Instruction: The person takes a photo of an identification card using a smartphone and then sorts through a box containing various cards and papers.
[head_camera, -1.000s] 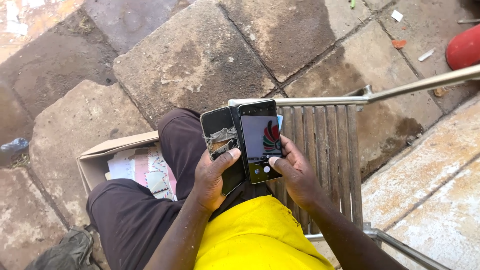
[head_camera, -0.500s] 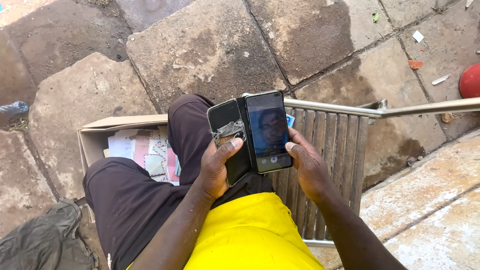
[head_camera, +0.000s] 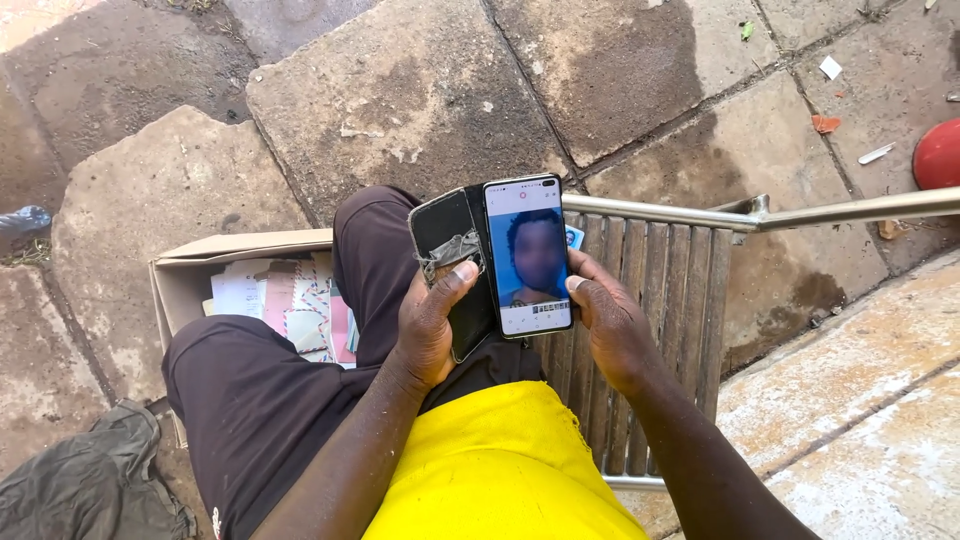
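Observation:
I hold a smartphone (head_camera: 527, 255) in an opened black wallet case (head_camera: 448, 260) over my lap. My left hand (head_camera: 432, 325) grips the case's flap side, thumb pressed near a torn grey patch on it. My right hand (head_camera: 608, 325) supports the phone's right edge from behind, thumb at its side. The lit screen shows a blurred picture on a blue ground. Under the phone are my dark trousers (head_camera: 290, 380) and yellow shirt (head_camera: 490, 470).
A cardboard box (head_camera: 190, 275) of envelopes and papers (head_camera: 285, 300) sits on the stone paving at my left. A slatted wooden bench with a metal frame (head_camera: 680, 290) is under me at the right. A red round object (head_camera: 940, 155) lies far right; grey cloth (head_camera: 80, 480) lower left.
The view has shifted a little, so phone and hands sit slightly lower and more central. The screen's picture changed from a reddish image to one on a blue ground. Both hands keep their grip.

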